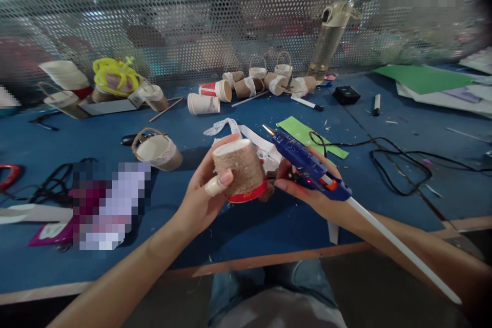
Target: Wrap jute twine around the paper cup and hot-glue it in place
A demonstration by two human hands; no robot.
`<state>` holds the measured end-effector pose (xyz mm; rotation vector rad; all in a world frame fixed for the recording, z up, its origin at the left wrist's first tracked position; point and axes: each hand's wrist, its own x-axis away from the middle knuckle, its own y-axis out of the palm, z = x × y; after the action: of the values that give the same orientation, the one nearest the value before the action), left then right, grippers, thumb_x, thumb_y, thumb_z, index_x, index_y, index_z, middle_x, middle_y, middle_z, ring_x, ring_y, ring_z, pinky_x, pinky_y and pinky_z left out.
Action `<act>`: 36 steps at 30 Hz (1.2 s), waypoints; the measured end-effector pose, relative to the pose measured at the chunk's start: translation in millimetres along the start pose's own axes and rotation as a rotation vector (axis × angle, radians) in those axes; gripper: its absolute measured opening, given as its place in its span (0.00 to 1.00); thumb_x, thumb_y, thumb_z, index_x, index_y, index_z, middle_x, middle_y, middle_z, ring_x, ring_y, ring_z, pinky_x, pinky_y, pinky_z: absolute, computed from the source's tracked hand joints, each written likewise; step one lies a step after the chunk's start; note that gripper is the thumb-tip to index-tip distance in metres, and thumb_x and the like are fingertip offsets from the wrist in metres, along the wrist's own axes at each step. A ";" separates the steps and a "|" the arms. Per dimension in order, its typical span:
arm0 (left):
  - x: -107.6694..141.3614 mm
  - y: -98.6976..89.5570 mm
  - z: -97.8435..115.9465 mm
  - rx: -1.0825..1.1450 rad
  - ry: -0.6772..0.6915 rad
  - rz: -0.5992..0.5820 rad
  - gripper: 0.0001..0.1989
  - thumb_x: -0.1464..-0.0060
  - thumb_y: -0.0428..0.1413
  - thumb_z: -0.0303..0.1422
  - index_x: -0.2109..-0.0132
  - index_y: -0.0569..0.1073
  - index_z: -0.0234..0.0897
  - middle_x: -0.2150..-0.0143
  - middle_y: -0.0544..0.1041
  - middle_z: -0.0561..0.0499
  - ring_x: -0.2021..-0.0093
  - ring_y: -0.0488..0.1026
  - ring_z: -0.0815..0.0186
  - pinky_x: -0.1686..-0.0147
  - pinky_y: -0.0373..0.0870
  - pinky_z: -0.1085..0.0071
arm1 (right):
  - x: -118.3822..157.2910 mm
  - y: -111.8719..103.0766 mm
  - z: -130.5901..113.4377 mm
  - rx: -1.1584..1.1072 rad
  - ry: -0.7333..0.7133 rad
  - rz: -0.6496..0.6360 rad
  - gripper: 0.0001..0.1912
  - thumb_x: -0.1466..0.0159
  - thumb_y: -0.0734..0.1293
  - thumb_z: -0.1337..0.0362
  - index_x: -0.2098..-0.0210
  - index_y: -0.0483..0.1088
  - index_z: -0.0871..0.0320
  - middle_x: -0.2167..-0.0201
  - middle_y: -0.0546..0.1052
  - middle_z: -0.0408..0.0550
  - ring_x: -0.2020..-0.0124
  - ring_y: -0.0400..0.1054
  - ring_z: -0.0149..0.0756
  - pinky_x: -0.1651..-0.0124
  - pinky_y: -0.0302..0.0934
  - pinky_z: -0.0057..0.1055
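Observation:
My left hand (207,192) is wrapped round a paper cup (240,169) covered in brown twine, with a red band showing at its lower rim and its pale base facing up. A bandage covers the thumb. In my right hand (303,184) is a blue hot glue gun (303,159), its metal nozzle pointing up and left, apart from the cup. A long white glue stick (403,251) sticks out of its back end. Behind the cup lies white lace ribbon (261,141), partly hidden. Left of my hands stands a twine-handled cup (159,151).
Several small twine-and-lace cups (274,82) and stacked paper cups (203,104) line the back by a perforated metal screen (172,20). A water bottle (330,36) stands there. A black cable (384,159) loops across the right. Green paper (307,133) lies behind the glue gun.

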<state>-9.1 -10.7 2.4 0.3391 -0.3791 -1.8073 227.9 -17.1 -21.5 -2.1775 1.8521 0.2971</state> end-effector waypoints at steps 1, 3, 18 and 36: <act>-0.7 0.8 2.2 0.009 0.039 0.023 0.32 0.46 0.69 0.44 0.35 0.75 0.46 0.38 0.79 0.41 0.37 0.76 0.42 0.40 0.76 0.48 | -0.3 0.0 0.1 -0.021 0.002 -0.011 0.13 0.39 0.80 0.66 0.59 0.74 0.49 0.64 0.80 0.39 0.63 0.77 0.34 0.56 0.75 0.33; -2.0 2.7 6.5 0.020 0.101 0.050 0.34 0.47 0.69 0.45 0.34 0.74 0.46 0.40 0.80 0.40 0.36 0.75 0.41 0.38 0.75 0.47 | -0.2 0.3 0.9 -0.050 0.021 -0.040 0.12 0.37 0.78 0.67 0.58 0.74 0.49 0.62 0.81 0.40 0.61 0.78 0.34 0.54 0.75 0.34; -3.5 -2.5 0.4 0.049 0.074 0.070 0.27 0.53 0.73 0.43 0.46 0.81 0.43 0.47 0.83 0.42 0.39 0.77 0.42 0.41 0.77 0.47 | 1.6 -6.4 -27.6 0.140 -0.233 0.280 0.06 0.33 0.75 0.61 0.64 0.74 0.48 0.67 0.79 0.45 0.59 0.79 0.43 0.44 0.75 0.49; -5.4 0.0 8.6 0.181 -0.004 0.065 0.23 0.43 0.65 0.46 0.45 0.80 0.38 0.47 0.85 0.42 0.39 0.78 0.44 0.37 0.74 0.47 | 3.5 -16.3 -21.9 0.303 -0.289 -0.121 0.11 0.36 0.73 0.71 0.65 0.68 0.50 0.69 0.74 0.42 0.70 0.71 0.37 0.67 0.66 0.37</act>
<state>-11.3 -4.8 10.3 0.4439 -0.5521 -1.7148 244.2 -25.2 -0.9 -1.9164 1.4954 0.2697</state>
